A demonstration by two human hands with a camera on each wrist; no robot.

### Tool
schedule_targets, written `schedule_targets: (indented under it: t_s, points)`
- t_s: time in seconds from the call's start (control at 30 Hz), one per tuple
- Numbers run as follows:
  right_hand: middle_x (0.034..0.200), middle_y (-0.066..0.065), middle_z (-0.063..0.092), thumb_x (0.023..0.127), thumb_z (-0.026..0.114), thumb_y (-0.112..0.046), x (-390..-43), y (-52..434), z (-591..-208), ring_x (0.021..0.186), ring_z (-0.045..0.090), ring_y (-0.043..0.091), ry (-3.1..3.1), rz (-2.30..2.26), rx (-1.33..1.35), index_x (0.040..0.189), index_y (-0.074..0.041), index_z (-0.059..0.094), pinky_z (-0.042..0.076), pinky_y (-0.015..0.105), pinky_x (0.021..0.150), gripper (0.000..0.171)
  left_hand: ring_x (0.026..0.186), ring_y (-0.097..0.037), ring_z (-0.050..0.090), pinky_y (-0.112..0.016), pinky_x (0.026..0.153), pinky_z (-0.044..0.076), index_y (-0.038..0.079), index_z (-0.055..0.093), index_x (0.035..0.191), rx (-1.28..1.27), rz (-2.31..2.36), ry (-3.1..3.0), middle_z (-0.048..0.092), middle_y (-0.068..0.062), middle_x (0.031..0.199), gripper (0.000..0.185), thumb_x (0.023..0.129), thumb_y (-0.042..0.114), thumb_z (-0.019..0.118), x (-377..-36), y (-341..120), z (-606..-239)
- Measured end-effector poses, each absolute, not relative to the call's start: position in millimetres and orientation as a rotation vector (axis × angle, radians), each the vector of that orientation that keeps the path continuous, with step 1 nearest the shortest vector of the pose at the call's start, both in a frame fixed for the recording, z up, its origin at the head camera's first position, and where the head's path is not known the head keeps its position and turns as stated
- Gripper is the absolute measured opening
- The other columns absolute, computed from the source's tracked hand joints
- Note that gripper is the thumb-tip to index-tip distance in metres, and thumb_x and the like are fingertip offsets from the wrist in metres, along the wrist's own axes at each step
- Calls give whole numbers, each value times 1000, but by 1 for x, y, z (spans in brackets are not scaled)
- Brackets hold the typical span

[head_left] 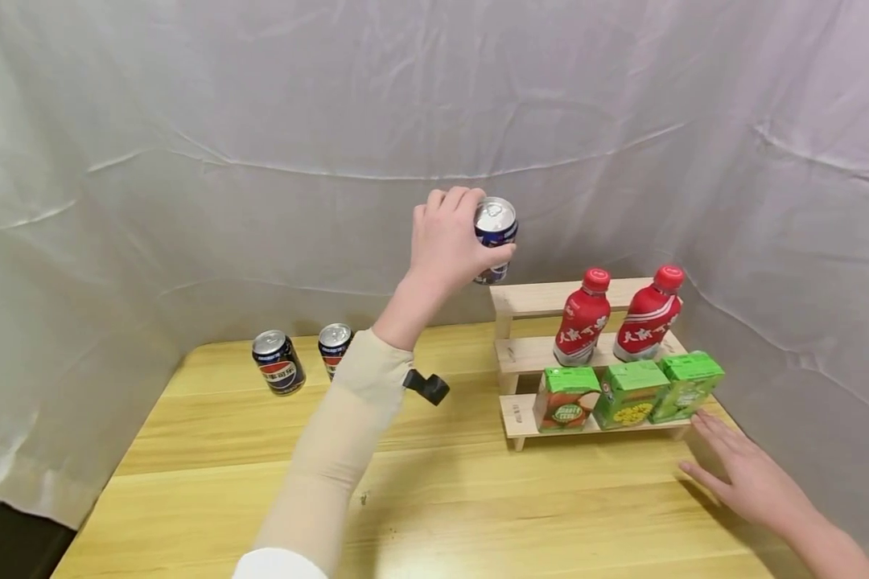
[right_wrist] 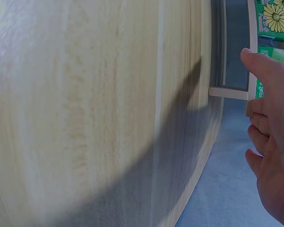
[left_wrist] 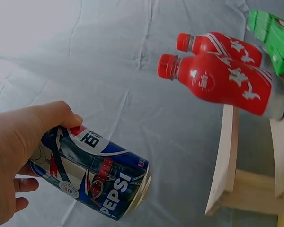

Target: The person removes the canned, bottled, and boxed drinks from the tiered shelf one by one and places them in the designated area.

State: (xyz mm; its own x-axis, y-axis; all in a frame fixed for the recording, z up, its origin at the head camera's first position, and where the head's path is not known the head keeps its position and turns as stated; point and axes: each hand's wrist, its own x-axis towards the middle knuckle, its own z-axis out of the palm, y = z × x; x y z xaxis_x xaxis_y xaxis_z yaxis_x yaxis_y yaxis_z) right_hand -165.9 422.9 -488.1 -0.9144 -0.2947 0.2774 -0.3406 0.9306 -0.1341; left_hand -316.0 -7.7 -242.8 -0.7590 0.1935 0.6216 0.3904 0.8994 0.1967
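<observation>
I see the Pepsi can (head_left: 495,239) in the upper middle of the head view, held in the air just above the left end of the top step of the wooden rack (head_left: 543,297). Its long axis is almost upright, the silver top leaning a little toward the camera. My left hand (head_left: 450,241) wraps the can from the left side, fingers curled behind it and the thumb across the front; the arm goes up from the bottom centre in a beige sleeve (head_left: 340,434).

My right hand (head_left: 739,470) lies flat on the table (head_left: 434,490) at the lower right, fingers spread and holding nothing, just beside the rack's right foot.

The rack's middle step holds two red bottles (head_left: 582,318), the low step three green cartons (head_left: 630,392). Two more cans (head_left: 278,362) stand at the left of the table.
</observation>
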Motion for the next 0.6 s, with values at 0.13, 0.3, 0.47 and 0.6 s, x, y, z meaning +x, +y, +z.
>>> schedule_targets:
  t_s: [0.13,0.3,0.47,0.6]
  points:
    - [156,27,26,92,65,-37,-166,424,-489,145,-11,-2,-2832,250,485,148,6,30,-18,10,110,79,113,-21,48,-38,91,39,18,55,128,-441,-421,-2434,60,2,126,75,70,63,73,-311,-21,-248]
    - [156,27,25,92,64,-36,-168,425,-490,141,-13,-9,-2825,235,500,148,7,31,-18,9,109,78,111,-22,48,-40,89,39,17,57,125,-465,-437,-2425,60,1,124,72,70,61,75,-304,-35,-255]
    - [156,27,25,93,63,-37,-169,424,-490,142,-12,-7,-2838,245,496,148,6,30,-18,9,109,78,110,-23,48,-41,90,38,17,57,124,-474,-435,-2450,61,0,123,70,70,59,75,-301,-49,-267]
    - [156,27,25,93,64,-36,-168,424,-490,143,-12,-5,-2836,245,501,148,6,30,-18,10,110,77,110,-24,48,-42,90,37,17,57,123,-465,-420,-2481,61,-1,122,69,71,59,74,-299,-60,-278]
